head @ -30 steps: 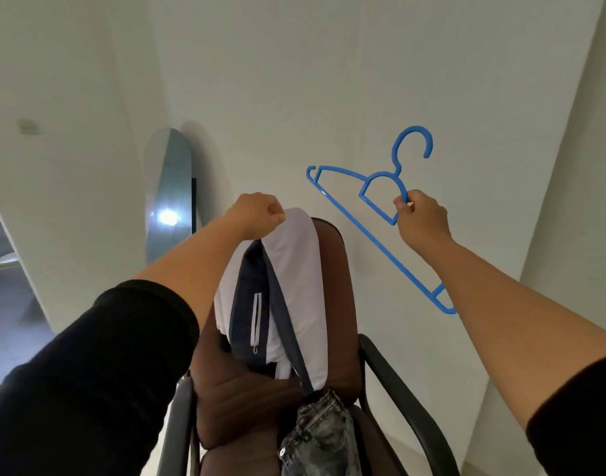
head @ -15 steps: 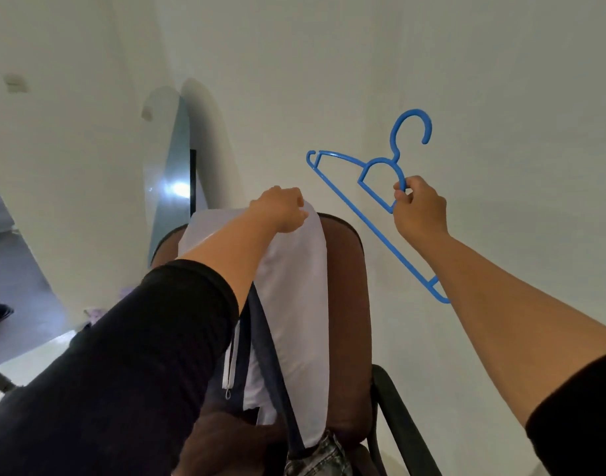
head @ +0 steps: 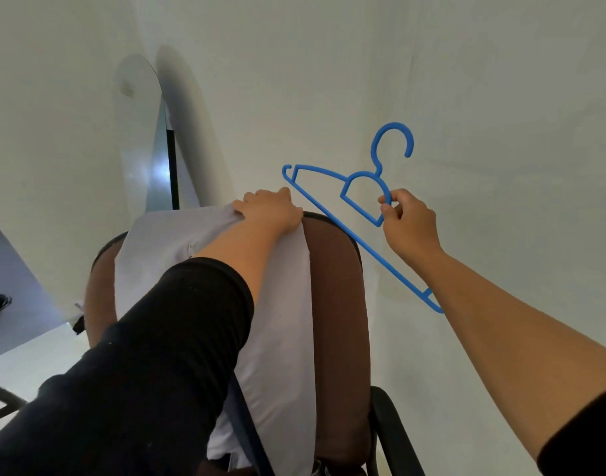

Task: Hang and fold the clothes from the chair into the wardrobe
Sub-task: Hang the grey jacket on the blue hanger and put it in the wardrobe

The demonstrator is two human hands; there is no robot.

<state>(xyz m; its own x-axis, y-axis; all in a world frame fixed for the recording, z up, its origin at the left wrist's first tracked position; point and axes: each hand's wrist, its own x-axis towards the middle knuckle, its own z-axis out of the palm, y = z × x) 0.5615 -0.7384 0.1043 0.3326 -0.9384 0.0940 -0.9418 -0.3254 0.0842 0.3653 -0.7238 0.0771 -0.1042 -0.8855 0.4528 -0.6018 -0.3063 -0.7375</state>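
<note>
Hanger [head: 360, 214] (one, blue) pinched by right hand [head: 409, 223]; left hand [head: 270, 211] grips one white garment [head: 281, 338].

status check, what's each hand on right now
Left hand grips white garment at top of brown chair back. Right hand pinches blue hanger, held clear of garment. Nothing between them.

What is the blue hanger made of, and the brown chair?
The hanger looks like plastic: thin, smooth, one even blue, moulded in a single piece. The chair back looks like brown leather or imitation leather, smooth with a dull sheen; which of the two cannot be told.
</note>
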